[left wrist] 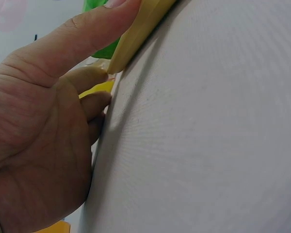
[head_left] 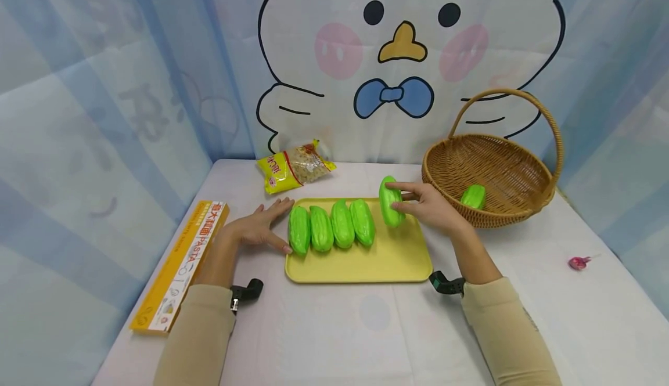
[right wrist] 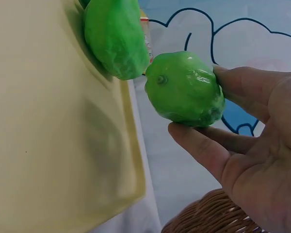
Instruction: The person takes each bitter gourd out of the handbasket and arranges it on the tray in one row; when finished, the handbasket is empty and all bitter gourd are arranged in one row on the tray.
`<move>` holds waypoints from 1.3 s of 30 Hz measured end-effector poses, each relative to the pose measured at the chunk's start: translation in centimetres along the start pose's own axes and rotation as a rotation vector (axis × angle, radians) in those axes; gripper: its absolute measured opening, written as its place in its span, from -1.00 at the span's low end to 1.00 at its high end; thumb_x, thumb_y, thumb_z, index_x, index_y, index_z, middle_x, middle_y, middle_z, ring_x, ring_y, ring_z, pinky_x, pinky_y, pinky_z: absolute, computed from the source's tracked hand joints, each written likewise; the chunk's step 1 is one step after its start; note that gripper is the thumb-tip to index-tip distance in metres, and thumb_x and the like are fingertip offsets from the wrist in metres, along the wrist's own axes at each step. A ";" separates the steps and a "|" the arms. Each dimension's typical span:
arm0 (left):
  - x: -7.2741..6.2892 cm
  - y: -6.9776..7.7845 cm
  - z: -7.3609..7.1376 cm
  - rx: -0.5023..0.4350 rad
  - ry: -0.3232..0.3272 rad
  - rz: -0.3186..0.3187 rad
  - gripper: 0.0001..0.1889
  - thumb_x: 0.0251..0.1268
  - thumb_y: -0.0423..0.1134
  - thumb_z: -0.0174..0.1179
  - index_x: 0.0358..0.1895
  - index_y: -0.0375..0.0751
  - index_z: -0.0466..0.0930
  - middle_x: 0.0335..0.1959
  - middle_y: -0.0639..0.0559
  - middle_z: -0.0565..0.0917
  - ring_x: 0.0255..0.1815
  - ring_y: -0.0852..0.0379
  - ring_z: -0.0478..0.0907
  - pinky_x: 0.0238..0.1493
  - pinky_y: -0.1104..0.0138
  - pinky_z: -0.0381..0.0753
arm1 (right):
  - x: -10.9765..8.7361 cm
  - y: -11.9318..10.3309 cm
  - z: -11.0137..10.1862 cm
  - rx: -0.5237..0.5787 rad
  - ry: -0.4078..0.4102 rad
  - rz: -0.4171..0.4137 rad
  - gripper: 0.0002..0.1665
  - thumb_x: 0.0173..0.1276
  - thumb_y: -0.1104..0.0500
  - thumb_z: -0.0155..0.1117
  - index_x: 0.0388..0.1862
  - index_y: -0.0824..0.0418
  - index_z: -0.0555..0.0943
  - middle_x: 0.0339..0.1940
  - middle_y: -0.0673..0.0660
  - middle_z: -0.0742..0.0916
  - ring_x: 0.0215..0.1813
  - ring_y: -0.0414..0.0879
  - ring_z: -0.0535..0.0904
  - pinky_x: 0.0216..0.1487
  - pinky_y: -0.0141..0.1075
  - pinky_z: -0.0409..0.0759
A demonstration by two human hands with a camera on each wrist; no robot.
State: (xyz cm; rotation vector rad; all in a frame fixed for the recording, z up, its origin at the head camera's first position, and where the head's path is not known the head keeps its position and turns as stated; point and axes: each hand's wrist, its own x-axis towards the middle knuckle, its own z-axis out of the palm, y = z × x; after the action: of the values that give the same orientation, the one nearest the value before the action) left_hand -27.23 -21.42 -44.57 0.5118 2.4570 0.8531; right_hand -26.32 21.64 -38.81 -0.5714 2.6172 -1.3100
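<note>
My right hand point(head_left: 431, 206) pinches a plump, ridged green cucumber point(head_left: 389, 205) between thumb and fingers. In the right wrist view this cucumber point(right wrist: 184, 90) hangs over the tray, apart from its surface, with its stem end toward the camera. Several like it, a row of green cucumbers point(head_left: 342, 224), lie side by side on the left half of the yellow tray point(head_left: 360, 267). At the tray's left edge my left hand point(head_left: 258, 227) rests with fingers spread. Its thumb point(left wrist: 72, 41) lies along the tray rim in the left wrist view.
A wicker basket point(head_left: 444, 162) with a tall handle stands at the back right, one green cucumber point(head_left: 474, 197) inside. A yellow snack bag point(head_left: 295, 167) lies behind the tray. On the left is a pasta box point(head_left: 180, 267); far right, a small pink object point(head_left: 578, 263).
</note>
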 end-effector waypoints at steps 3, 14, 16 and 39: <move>0.0 0.1 0.0 -0.001 0.001 -0.001 0.43 -0.15 0.28 0.63 0.74 0.18 -0.22 0.77 0.09 -0.26 0.73 -0.25 -0.55 0.64 -0.31 -0.52 | 0.1 0.3 0.2 0.005 -0.026 0.006 -0.36 0.51 0.04 0.35 0.53 0.01 0.50 0.58 0.18 0.49 0.48 0.29 0.47 0.40 0.22 0.53; 0.0 0.0 0.1 0.002 0.003 0.001 0.43 -0.15 0.28 0.63 0.74 0.17 -0.22 0.77 0.08 -0.26 0.74 -0.22 -0.54 0.64 -0.29 -0.53 | 0.3 0.7 1.1 0.005 -0.066 0.058 -0.38 0.50 0.05 0.36 0.51 0.00 0.52 0.56 0.18 0.50 0.44 0.25 0.50 0.38 0.16 0.54; 0.0 0.0 0.1 0.000 0.004 0.001 0.43 -0.16 0.28 0.63 0.74 0.17 -0.22 0.77 0.08 -0.26 0.74 -0.22 -0.54 0.64 -0.29 -0.53 | 0.3 0.8 1.3 -0.016 -0.082 0.046 -0.38 0.50 0.06 0.36 0.51 0.04 0.52 0.56 0.20 0.50 0.43 0.27 0.51 0.37 0.16 0.54; 0.0 0.0 0.2 -0.011 0.010 0.019 0.42 -0.14 0.24 0.64 0.74 0.15 -0.21 0.77 0.08 -0.25 0.75 -0.11 -0.52 0.66 -0.23 -0.56 | 0.3 0.6 2.1 -0.105 -0.152 0.080 -0.34 0.51 0.00 0.34 0.53 0.08 0.49 0.41 0.33 0.61 0.01 0.01 0.59 -0.21 -0.25 0.51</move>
State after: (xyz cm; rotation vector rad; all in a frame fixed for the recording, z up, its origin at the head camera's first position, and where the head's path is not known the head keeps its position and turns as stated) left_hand -27.17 -21.33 -44.70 0.5292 2.4588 0.8780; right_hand -26.14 20.31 -40.54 -0.5514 2.5669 -1.0674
